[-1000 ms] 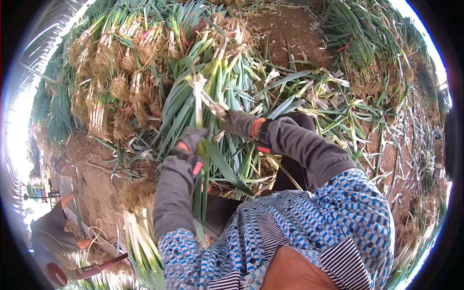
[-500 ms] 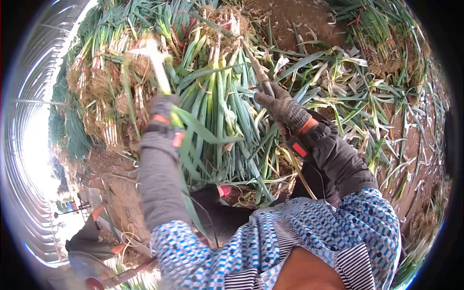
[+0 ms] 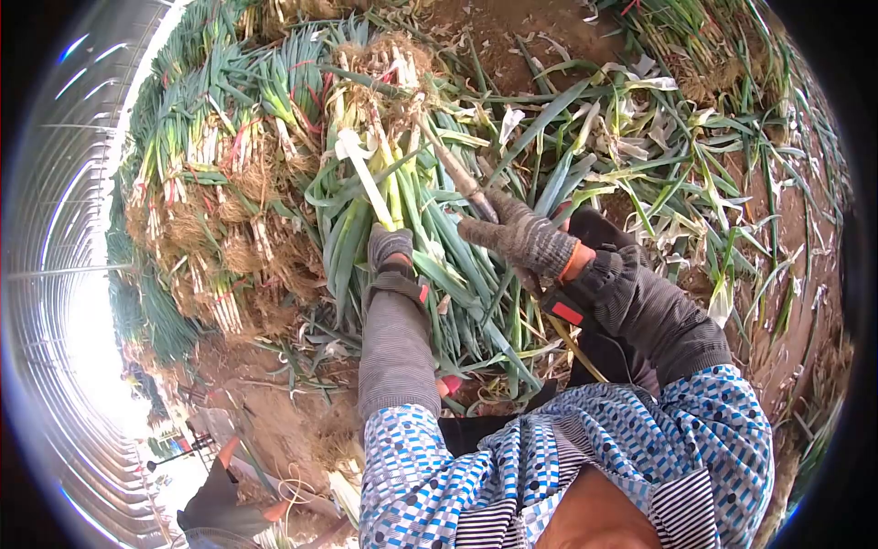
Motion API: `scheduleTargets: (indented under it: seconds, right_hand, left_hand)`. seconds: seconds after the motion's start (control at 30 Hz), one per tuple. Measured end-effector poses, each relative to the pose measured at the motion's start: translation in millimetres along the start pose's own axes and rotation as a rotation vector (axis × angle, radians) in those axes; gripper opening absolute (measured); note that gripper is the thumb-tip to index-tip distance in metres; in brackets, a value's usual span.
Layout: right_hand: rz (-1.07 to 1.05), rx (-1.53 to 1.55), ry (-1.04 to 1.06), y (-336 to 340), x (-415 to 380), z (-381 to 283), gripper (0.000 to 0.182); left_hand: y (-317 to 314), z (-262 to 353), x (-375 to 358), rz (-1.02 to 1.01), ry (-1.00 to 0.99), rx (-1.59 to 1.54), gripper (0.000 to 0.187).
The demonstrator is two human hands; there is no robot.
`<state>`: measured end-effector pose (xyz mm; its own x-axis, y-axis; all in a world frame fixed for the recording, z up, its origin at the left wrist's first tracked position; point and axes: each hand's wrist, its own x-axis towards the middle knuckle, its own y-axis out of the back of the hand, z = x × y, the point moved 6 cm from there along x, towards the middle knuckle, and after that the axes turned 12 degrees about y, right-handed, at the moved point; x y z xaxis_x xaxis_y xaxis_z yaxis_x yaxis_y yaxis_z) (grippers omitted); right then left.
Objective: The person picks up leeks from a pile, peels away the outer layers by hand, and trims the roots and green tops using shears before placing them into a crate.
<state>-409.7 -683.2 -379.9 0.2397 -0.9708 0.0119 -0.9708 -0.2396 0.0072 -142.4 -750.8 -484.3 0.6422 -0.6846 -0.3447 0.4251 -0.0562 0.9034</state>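
Observation:
My left hand [image 3: 391,245], in a dark knit glove, is closed around a long green onion [image 3: 369,188]. Its bare white stem points up and away from me, over the pile. My right hand [image 3: 523,231], gloved too, is wrapped round a long thin wand [image 3: 457,172], whose far end reaches the root ends of the pile. A yellowish hose [image 3: 576,349] runs below that hand toward my body. Beneath both hands lies the pile of green onions [image 3: 448,288], roots away from me and leaves toward me.
Tied bundles of green onions [image 3: 242,197] are stacked at the left, with another stack [image 3: 704,46] at the far right. Stripped leaves [image 3: 631,137] litter the soil on the right. Another person's leg [image 3: 215,499] shows at the lower left.
My left hand has moved right and toward me with the green onion, from beside the bundles to over the pile. My right hand still grips the wand; the view has shifted somewhat.

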Motion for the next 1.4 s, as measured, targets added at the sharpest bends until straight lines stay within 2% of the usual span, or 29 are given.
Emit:
scheduleTargets:
  seconds: [0.07,0.17,0.2,0.23,0.27,0.33,0.4,0.5,0.53,0.67,0.7,0.77,0.8,0.83,0.9,0.93,1.03,1.07,1.13,1.27,1.37,1.4]
  right_hand:
    - [-0.075,-0.068,-0.09,-4,-3,-2,0.069]
    - [-0.173,-0.061,-0.135,-15,-7,10,0.068]
    - [-0.191,-0.061,-0.121,-19,-10,11,0.067]
    - [-0.209,-0.064,-0.107,-23,-13,8,0.067]
    - [-0.24,-0.077,-0.238,-27,-23,8,0.064]
    - [-0.338,-0.087,-0.001,-50,-52,-13,0.058]
    - [-0.483,-0.153,0.021,-72,-80,-18,0.059]
    - [-0.497,-0.292,-0.269,-97,-70,25,0.054]
    - [-0.418,-0.332,-0.101,-106,-62,43,0.048]
    - [-0.434,-0.313,-0.094,-119,-30,55,0.049]
    - [-0.457,-0.361,-0.151,-117,-26,37,0.051]
    - [-0.458,-0.359,-0.024,-130,-10,42,0.052]
    - [-0.484,-0.412,-0.039,-139,-4,36,0.055]
    - [-0.476,-0.326,0.03,-135,-8,9,0.058]
    - [-0.488,-0.44,0.055,-149,15,34,0.058]
    - [-0.475,-0.511,-0.03,-159,31,68,0.058]
    - [-0.631,-0.592,-0.049,-173,36,55,0.057]
    - [-0.629,-0.531,0.008,-185,51,101,0.058]
    - [-0.523,-0.378,0.147,-167,22,2,0.061]
    - [-0.58,-0.638,-0.1,-165,-3,37,0.065]
    - [-0.492,-0.523,-0.24,-157,-17,58,0.064]
    - [-0.487,-0.454,-0.105,-159,-22,33,0.062]
  left_hand:
    - [5,-1,-3,-0.1,-0.045,-0.127,0.049]
    - [10,-14,35,-0.516,-0.121,-0.272,0.043]
    - [45,-4,-5,-0.605,0.026,-0.298,0.034]
    - [64,0,-20,-0.596,-0.012,-0.246,0.033]
    - [79,1,-28,-0.586,-0.051,-0.195,0.032]
    - [84,-10,-30,-0.603,-0.066,-0.162,0.031]
    - [62,-40,-28,-0.668,-0.007,-0.209,0.033]
    - [34,-75,-35,-0.666,0.045,-0.266,0.033]
    - [29,-83,-38,-0.66,0.058,-0.281,0.033]
    - [17,-100,-48,-0.633,0.088,-0.333,0.033]
    - [15,-106,-51,-0.631,0.102,-0.349,0.033]
    - [12,-120,-57,-0.63,0.139,-0.382,0.033]
    - [11,-128,-60,-0.635,0.167,-0.395,0.033]
    - [10,-137,-64,-0.647,0.196,-0.422,0.033]
    - [11,-154,-71,-0.688,0.235,-0.526,0.033]
    - [11,-163,-80,-0.724,0.247,-0.619,0.033]
    - [20,-173,-102,-0.85,0.213,-0.889,0.031]
    - [22,-176,-111,-0.857,0.217,-0.948,0.029]
    - [30,-172,-127,-0.871,0.223,-0.919,0.028]
    - [24,-182,-134,-0.891,0.262,-0.902,0.027]
    - [16,-182,-138,-0.924,0.262,-0.925,0.028]
    - [14,-183,-137,-0.932,0.255,-0.94,0.028]
